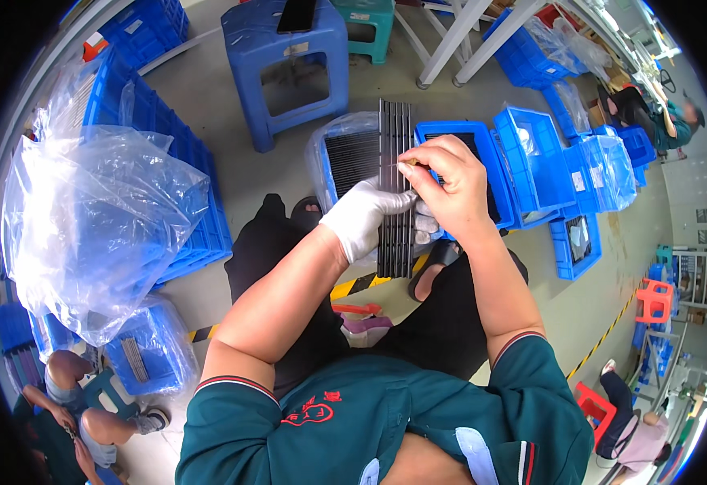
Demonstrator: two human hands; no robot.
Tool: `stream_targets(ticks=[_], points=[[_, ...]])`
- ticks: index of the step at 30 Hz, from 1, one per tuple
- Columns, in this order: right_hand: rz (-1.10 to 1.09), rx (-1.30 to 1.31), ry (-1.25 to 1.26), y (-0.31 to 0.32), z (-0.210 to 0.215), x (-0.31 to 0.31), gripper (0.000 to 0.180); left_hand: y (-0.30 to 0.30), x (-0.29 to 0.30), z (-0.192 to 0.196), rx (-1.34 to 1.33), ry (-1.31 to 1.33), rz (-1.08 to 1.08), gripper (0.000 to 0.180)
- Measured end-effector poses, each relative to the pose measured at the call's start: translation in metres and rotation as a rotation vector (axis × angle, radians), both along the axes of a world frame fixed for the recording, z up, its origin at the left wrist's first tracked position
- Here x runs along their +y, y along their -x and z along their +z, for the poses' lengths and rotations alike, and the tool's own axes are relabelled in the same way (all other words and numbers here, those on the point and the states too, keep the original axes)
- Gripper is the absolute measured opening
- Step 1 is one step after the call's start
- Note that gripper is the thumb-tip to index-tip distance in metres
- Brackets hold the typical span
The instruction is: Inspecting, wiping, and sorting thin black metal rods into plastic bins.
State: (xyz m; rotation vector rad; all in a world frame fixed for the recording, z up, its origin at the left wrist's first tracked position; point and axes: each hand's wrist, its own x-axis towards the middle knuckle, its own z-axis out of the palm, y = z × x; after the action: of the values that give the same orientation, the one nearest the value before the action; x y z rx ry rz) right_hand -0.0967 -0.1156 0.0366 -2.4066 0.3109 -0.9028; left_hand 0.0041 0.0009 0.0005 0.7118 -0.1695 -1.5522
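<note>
In a white glove, my left hand (361, 217) grips a bundle of long, narrow black strips (395, 133) around its lower half. The strips stand side by side, their length running away from me. My bare right hand (457, 184) pinches a small brass-coloured piece (412, 162) between thumb and fingertips. A thin tip from it meets or nearly meets the strips; its exact kind is too small to make out. Beyond the bundle, a plastic-lined blue bin (324, 171) holds rows of similar black strips. A second blue bin (496, 187) stands right of it, partly behind my right hand.
A blue stool (284, 48) with a dark flat object on top stands ahead. Stacked blue crates (208, 206) under clear plastic (99, 218) rise at left. More blue crates (535, 174) stand at right. Other people sit at the lower left, far right and lower right.
</note>
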Motion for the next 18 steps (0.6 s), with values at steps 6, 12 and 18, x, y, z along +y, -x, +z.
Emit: stream_targets(ticks=[6, 12, 18], points=[[0.015, -0.027, 0.005, -0.001, -0.002, -0.001, 0.012, -0.001, 0.001, 0.002, 0.004, -0.010, 0.003, 0.030], [0.068, -0.028, 0.215, -0.001, 0.003, 0.000, 0.015, -0.001, 0.000, -0.003, -0.109, 0.011, 0.009, 0.031], [0.072, -0.037, 0.307, -0.002, -0.005, -0.002, 0.015, -0.001, 0.001, -0.004, -0.140, 0.020, -0.031, 0.033]])
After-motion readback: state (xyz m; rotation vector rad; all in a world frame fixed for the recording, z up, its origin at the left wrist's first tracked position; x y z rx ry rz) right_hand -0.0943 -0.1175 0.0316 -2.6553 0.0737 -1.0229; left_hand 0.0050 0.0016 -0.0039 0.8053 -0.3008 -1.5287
